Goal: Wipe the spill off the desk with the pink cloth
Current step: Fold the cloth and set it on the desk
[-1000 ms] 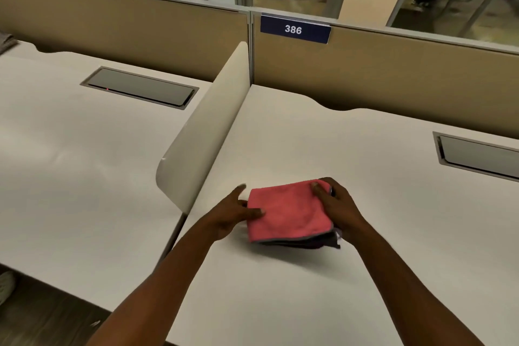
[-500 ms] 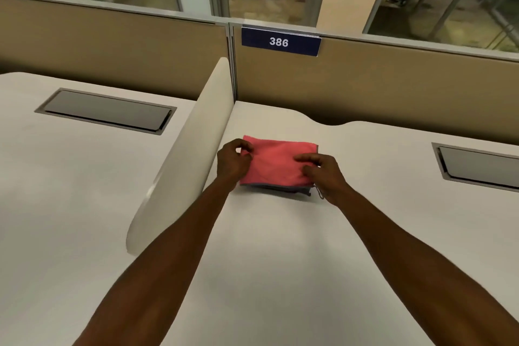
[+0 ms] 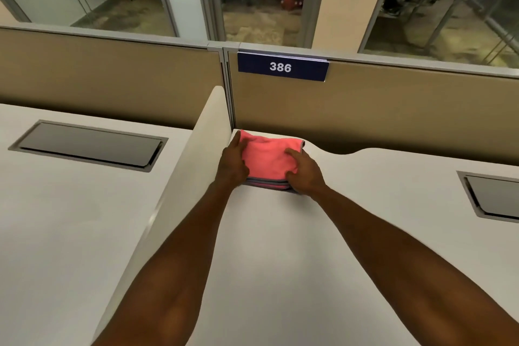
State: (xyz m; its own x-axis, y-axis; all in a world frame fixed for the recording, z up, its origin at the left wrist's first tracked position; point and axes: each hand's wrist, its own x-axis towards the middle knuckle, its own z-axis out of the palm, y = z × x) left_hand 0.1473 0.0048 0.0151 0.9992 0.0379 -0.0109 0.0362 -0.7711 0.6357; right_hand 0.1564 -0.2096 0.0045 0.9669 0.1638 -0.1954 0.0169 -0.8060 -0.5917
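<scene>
Since the earlier frame, both hands have pushed the folded pink cloth (image 3: 268, 157) away from the person, from mid-table to the far left corner of the table (image 3: 295, 247), where the white side divider (image 3: 179, 191) meets the tan back partition (image 3: 393, 109). Left hand (image 3: 233, 164) grips the cloth's left edge, fingers curled over the top, close against the divider. Right hand (image 3: 304, 174) presses on the cloth's near right corner, index finger stretched forward across the fabric and the other fingers bent at the stacked folds. Cloth lies flat on the table, several layers thick, grey trim visible along its near edge. No wet patch or stain can be made out on the pale surface, so the share of the spill already removed cannot be judged; the stroke appears to have reached the end of its travel at the corner. Remaining work, as a judgement: return passes over any untouched area
</scene>
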